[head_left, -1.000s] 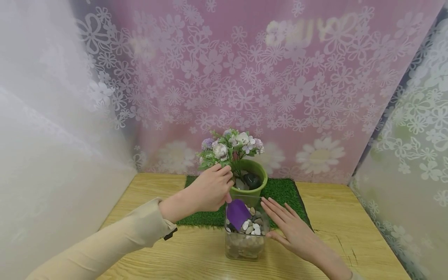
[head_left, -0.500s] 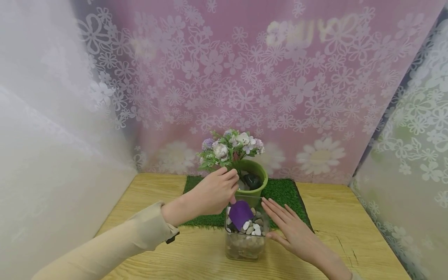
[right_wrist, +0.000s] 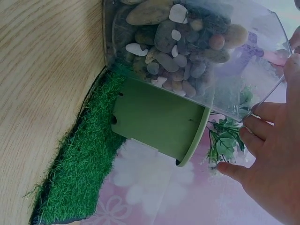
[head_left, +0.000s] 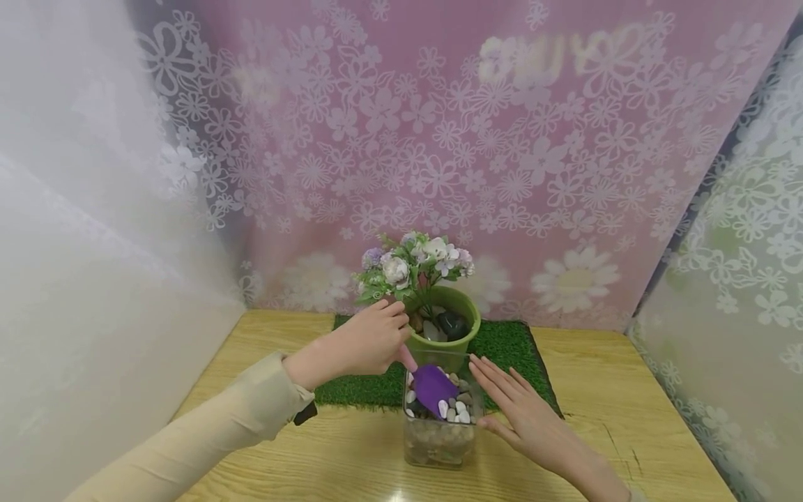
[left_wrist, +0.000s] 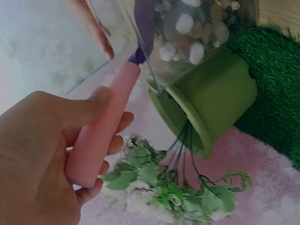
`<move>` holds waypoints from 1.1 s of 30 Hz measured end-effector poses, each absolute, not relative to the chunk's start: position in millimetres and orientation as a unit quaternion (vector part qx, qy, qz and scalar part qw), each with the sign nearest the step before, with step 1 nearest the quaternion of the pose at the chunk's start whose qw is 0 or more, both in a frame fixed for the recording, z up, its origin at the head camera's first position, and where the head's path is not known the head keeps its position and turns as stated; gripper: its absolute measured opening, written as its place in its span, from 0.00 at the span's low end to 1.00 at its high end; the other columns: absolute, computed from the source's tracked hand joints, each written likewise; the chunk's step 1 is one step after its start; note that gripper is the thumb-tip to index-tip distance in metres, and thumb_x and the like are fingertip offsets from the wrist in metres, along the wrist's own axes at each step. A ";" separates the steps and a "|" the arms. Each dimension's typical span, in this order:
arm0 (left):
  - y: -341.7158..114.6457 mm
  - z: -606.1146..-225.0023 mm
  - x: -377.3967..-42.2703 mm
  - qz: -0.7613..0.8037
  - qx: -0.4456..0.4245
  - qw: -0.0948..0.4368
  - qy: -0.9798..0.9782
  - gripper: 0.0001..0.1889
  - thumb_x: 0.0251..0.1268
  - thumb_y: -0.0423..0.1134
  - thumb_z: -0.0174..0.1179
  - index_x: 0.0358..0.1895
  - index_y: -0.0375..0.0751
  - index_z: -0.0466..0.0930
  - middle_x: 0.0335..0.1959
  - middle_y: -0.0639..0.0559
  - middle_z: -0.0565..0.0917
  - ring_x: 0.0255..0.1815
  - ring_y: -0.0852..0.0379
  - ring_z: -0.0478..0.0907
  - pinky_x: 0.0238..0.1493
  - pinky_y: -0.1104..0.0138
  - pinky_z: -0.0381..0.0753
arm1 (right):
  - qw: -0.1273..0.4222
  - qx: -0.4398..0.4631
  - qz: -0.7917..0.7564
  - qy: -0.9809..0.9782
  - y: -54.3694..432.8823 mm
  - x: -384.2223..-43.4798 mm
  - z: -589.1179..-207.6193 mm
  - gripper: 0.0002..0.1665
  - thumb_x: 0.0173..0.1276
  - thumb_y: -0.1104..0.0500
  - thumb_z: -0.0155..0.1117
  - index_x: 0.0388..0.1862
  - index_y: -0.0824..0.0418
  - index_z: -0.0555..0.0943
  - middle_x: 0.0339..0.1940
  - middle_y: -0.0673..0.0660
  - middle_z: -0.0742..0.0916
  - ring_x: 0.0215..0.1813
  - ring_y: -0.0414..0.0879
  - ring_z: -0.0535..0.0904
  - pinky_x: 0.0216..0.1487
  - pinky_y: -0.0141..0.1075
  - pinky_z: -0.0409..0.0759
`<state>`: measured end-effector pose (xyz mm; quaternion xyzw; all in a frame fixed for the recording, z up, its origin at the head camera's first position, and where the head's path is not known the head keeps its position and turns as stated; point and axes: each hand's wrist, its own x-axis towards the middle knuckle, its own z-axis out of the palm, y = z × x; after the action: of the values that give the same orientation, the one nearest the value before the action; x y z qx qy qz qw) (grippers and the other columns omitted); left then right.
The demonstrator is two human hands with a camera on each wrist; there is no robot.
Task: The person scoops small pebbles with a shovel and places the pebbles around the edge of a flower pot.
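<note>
My left hand (head_left: 366, 341) grips the pink handle (left_wrist: 104, 126) of a trowel, thumb along one side and fingers wrapped round the other. Its purple blade (head_left: 434, 392) slants down into a clear square container (head_left: 408, 436), against the pebbles (right_wrist: 166, 40). A white pebble shows at the blade's lower edge. On the container's right side, my right hand (head_left: 523, 411) rests at the rim, fingers straight and thumb apart. Directly behind the container stands a green flowerpot (left_wrist: 218, 98) holding artificial flowers (head_left: 417, 261) and large stones.
Under the pot lies a green artificial grass mat (head_left: 511, 355) on the wooden table (head_left: 301, 460). A pink flowered curtain (head_left: 439, 153) hangs behind, with pale sheets at both sides. Flower leaves hang close above my left hand.
The left hand first shifted right, then drew back left and slightly down. The trowel blade now lies lower and points more to the right among the pebbles. The right hand stayed put.
</note>
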<state>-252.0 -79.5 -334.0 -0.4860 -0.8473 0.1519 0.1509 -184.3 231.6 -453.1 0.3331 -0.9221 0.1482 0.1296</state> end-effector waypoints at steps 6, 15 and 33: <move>-88.6 -341.3 -257.8 0.119 -0.483 0.135 -0.857 0.09 0.74 0.48 0.59 0.42 0.49 0.84 0.43 0.56 0.83 0.45 0.55 0.70 0.47 0.63 0.68 | 0.126 0.334 0.157 -0.921 232.1 -183.6 -453.6 0.51 0.72 0.46 0.65 0.85 0.49 0.49 0.84 0.50 0.57 0.83 0.37 0.43 0.80 0.38 0.41; -97.5 -349.9 -249.6 0.108 -0.498 0.202 -0.836 0.08 0.70 0.48 0.64 0.39 0.48 0.84 0.39 0.54 0.81 0.41 0.53 0.67 0.41 0.64 0.63 | 0.126 0.331 0.159 -0.921 231.1 -184.3 -454.1 0.51 0.72 0.47 0.65 0.85 0.48 0.49 0.84 0.49 0.57 0.83 0.38 0.45 0.79 0.43 0.46; -87.1 -353.5 -252.2 0.086 -0.468 0.154 -0.866 0.06 0.71 0.45 0.63 0.40 0.48 0.84 0.39 0.55 0.81 0.40 0.54 0.65 0.42 0.64 0.62 | 0.139 0.338 0.173 -0.915 231.1 -185.2 -456.7 0.51 0.71 0.48 0.66 0.85 0.49 0.50 0.83 0.52 0.59 0.82 0.46 0.53 0.80 0.33 0.38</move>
<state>-252.2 -87.1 -353.5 -0.4682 -0.8658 0.0858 0.1544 -185.2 231.1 -456.7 0.3382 -0.9146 0.1726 0.1393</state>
